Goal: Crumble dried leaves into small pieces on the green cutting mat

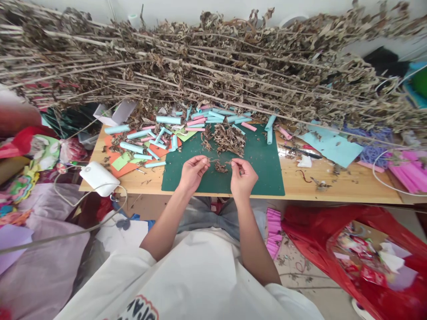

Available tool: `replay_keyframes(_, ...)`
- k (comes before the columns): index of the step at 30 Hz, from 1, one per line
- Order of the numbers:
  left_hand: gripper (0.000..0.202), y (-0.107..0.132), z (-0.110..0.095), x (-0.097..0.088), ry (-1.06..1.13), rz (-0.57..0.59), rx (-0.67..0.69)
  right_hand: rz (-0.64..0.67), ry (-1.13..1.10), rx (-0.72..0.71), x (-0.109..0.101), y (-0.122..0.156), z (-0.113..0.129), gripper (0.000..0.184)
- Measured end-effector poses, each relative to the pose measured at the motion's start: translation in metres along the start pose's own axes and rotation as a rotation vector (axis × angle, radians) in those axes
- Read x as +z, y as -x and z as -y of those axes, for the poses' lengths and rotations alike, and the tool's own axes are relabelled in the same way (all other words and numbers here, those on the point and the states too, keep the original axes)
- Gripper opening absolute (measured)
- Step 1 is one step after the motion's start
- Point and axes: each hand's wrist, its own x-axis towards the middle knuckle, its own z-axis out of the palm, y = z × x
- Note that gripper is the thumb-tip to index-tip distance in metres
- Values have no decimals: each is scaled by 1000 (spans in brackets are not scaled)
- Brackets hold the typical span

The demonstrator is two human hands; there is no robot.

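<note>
Over the green cutting mat (263, 173), my left hand (196, 171) and my right hand (243, 178) face each other with a gap between them. Thumb and fingertips of my left hand pinch a thin bit of dried leaf. My right hand pinches another small piece of dried leaf in the same way. Between the hands, on the mat, lies a little clump of crumbled leaves (220, 166). Just behind it sits a larger pile of dried leaves (230, 140). Rolled blue paper tubes (168, 120) and pink paper tubes (196, 121) are scattered behind and left of the mat.
Long dried plant stalks (187, 66) stretch across the back of the wooden table (350, 184). A white power bank (99, 178) with a cable lies at the left edge. Blue paper (333, 144) and a black pen (303, 152) lie right. A red bag (310, 231) of scraps stands below.
</note>
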Motion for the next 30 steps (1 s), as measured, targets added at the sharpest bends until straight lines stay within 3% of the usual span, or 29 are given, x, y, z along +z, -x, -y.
replay_keyframes(3, 29, -2, -6, -9, 19, -62, 49, 69, 148, -127, -4, -2, -1, 21)
replay_keyframes(7, 31, 1, -4, -8, -73, -9, 43, 233, 221, -199, -3, -3, -1, 26)
replay_keyframes(17, 33, 0, 7, 9, -180, 75, 3, 333, 216, -322, -13, -4, 9, 31)
replay_keyframes(24, 31, -1, 9, 6, -173, 120, 6, 289, 207, -395, -6, -6, 4, 15)
replay_keyframes(30, 29, 2, 8, 11, -229, 120, 58, 267, 230, -439, -4, -4, 2, 17)
